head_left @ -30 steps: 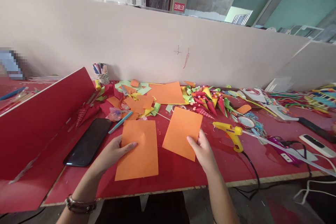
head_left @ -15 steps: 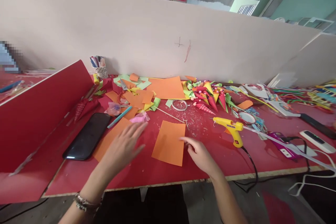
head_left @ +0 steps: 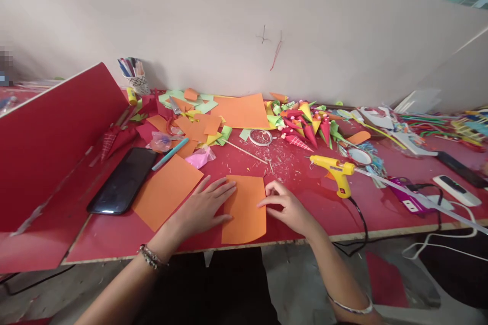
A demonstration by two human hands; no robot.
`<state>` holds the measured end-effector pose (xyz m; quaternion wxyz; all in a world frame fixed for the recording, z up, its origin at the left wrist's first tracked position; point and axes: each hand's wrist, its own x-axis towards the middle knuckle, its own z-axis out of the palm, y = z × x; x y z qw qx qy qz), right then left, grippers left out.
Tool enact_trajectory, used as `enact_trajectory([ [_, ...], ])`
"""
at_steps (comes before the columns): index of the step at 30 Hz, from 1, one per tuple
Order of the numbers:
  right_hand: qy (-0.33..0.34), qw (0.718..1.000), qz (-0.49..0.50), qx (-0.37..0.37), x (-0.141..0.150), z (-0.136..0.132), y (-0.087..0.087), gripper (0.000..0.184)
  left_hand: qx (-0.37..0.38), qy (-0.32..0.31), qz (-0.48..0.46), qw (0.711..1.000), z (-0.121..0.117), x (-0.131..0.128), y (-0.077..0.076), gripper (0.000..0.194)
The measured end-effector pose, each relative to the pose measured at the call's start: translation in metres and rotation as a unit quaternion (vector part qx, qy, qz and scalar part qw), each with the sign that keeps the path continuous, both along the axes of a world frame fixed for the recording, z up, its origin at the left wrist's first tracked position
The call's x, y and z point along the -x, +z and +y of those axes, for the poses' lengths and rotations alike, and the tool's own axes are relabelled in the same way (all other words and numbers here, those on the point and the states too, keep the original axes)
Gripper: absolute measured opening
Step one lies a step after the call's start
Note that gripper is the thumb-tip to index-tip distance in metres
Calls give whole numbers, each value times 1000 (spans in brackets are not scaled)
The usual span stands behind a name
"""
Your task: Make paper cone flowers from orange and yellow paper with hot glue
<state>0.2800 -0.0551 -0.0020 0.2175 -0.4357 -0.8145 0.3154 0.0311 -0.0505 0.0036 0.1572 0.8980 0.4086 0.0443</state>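
Observation:
An orange sheet of paper (head_left: 246,218) lies in front of me on the red table. My left hand (head_left: 206,203) rests palm down beside it, fingers spread, with the fingertips on the sheet's left edge. At its right edge, my right hand (head_left: 280,203) has bent fingers closed at the paper's margin, one fingertip on top; the underside of that grip is hidden. A second orange sheet (head_left: 168,188) lies left of my left hand, near a black phone (head_left: 122,181) and a light-blue pen (head_left: 170,154).
A yellow glue gun (head_left: 335,172) with a cord lies to the right, near a purple power strip (head_left: 414,198). Several paper cones (head_left: 310,132), a tape roll (head_left: 261,137) and paper scraps (head_left: 198,127) lie behind. A red board (head_left: 61,142) stands at left, near a pen cup (head_left: 138,84).
My left hand has come down and right onto the sheet's left edge. My right hand's fingers have changed from a pointing finger to a bent grip at the right edge. The view has tilted downward.

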Motion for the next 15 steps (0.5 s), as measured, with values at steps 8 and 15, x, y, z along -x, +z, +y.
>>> enact_trajectory([
  [8,100,988,-116,-29,6,7,6,31,-13,26,-13,999,-3,0,-9,61],
  [15,138,984,-116,-12,12,24,13,16,-5,70,-21,997,-3,-1,-8,61],
])
